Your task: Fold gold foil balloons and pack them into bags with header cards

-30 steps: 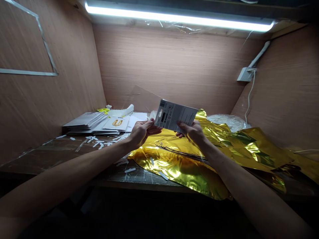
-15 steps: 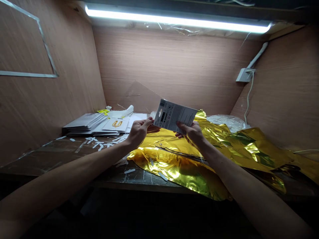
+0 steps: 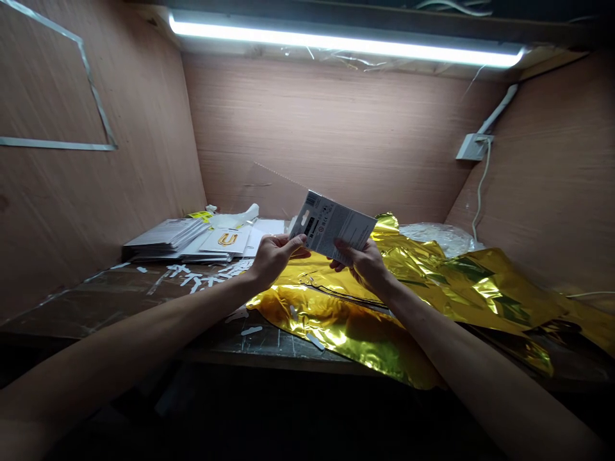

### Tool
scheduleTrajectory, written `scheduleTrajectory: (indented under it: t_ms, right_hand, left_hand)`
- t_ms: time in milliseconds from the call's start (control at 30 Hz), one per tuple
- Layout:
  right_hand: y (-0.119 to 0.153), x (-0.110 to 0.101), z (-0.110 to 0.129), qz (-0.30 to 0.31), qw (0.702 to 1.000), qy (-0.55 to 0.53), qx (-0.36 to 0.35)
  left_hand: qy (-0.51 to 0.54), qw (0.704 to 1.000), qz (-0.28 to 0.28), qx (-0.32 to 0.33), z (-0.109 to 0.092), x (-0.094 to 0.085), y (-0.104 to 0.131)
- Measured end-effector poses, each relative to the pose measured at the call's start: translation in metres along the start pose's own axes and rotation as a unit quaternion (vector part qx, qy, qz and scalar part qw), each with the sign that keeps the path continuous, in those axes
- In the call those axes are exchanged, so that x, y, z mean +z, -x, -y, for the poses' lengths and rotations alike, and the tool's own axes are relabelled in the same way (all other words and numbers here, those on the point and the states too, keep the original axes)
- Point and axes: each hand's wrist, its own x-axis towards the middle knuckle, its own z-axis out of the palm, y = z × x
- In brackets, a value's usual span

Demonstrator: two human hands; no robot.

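A printed packaging card (image 3: pixel 331 224) with a hang hole and a barcode is held up, tilted, above the bench. My left hand (image 3: pixel 278 256) pinches its lower left corner between thumb and fingers. At the lower right, my right hand (image 3: pixel 360 259) grips the card with the thumb on the printed face. A clear plastic sleeve (image 3: pixel 276 182) sticks out from behind the card toward the upper left. Beneath both hands lie shiny gold foil balloons (image 3: pixel 336 320), flat and overlapping.
Stacked white cards (image 3: pixel 166 237) stand at the left, beside a card with a gold U shape (image 3: pixel 227 239). Small white paper scraps (image 3: pixel 192 278) litter the bench (image 3: pixel 120 301). Crumpled clear plastic (image 3: pixel 437 237) lies at the back right. A socket box (image 3: pixel 473 147) with a cable hangs on the wall.
The card has shifted slightly left with both hands. My left thumb now reaches further over the card's lower left corner. The clear sleeve behind the card has tilted a little.
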Motion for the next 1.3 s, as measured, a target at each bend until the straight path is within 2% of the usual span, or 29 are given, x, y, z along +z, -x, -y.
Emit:
scheduleTrajectory:
  t_ms: [100, 200, 367, 500, 700, 900, 1033, 1100, 1233, 1300]
  right_hand:
    - [0.001, 0.005, -0.002, 0.02, 1.0, -0.003, 0.021]
    - [-0.001, 0.001, 0.0, 0.034, 0.998, -0.011, 0.044]
    - [-0.007, -0.013, 0.004, -0.017, 0.999, 0.043, 0.0]
    - [-0.007, -0.009, 0.001, -0.037, 0.997, 0.07, -0.015]
    - [-0.006, 0.0, 0.0, -0.021, 0.996, 0.089, -0.023]
    - [-0.006, -0.001, 0.002, 0.011, 0.996, 0.09, 0.003]
    - [-0.005, 0.006, 0.002, 0.022, 0.995, 0.096, -0.006]
    - [-0.004, 0.011, 0.001, 0.014, 0.995, 0.098, -0.017]
    - [-0.005, 0.015, -0.002, 0.026, 0.996, 0.09, 0.0]
    - [-0.006, 0.012, -0.003, 0.03, 0.996, 0.081, 0.017]
  left_hand:
    - [0.068, 0.998, -0.006, -0.006, -0.003, 0.0, -0.004]
    - [0.093, 0.995, -0.032, -0.013, -0.007, -0.004, -0.009]
    - [0.095, 0.993, -0.062, -0.027, -0.012, -0.01, -0.012]
    - [0.109, 0.991, -0.07, -0.039, -0.009, -0.005, -0.007]
    - [0.116, 0.988, -0.081, -0.067, -0.006, 0.001, -0.003]
    - [0.171, 0.977, -0.121, -0.034, -0.018, -0.008, -0.014]
    - [0.158, 0.975, -0.151, -0.045, -0.009, -0.006, -0.012]
    - [0.153, 0.978, -0.133, -0.041, -0.002, 0.001, -0.007]
    - [0.146, 0.987, -0.06, -0.035, 0.003, 0.011, 0.002]
    - [0.137, 0.987, -0.063, -0.049, 0.0, 0.009, 0.0]
